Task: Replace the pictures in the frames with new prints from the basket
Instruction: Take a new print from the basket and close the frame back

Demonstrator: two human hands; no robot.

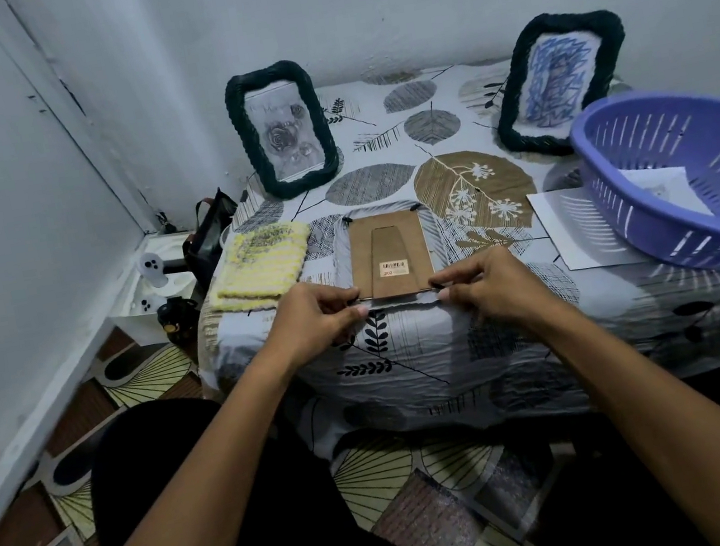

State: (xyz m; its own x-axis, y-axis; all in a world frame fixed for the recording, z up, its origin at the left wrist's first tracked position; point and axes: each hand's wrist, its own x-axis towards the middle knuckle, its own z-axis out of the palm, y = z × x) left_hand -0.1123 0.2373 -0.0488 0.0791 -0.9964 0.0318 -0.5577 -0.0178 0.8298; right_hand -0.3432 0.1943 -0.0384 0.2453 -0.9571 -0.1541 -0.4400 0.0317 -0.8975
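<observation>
Lying face down near the front edge of the cloth-covered table (415,359), the frame (390,258) shows its brown cardboard back with a barcode sticker low on the stand flap. The left hand (316,320) pinches the frame's near left corner with curled fingers and thumb; the right hand (487,287) pinches the near right corner the same way. Two small black tabs sit at the far corners of the backing.

Just left of the frame lies a folded yellow cloth (259,268), close but apart from it. Behind, two dark woven frames stand upright against the wall: the left one (282,131) holds a grey rose picture, the right one (559,82) a blue scribble. A purple slotted basket (694,174) sits at the right, tilted, with a print (663,186) inside it; its near side rests over a white sheet (580,231) lying flat on the table. Left of the table, on the floor, stand a dark bag (211,233) and a white box (155,288)
</observation>
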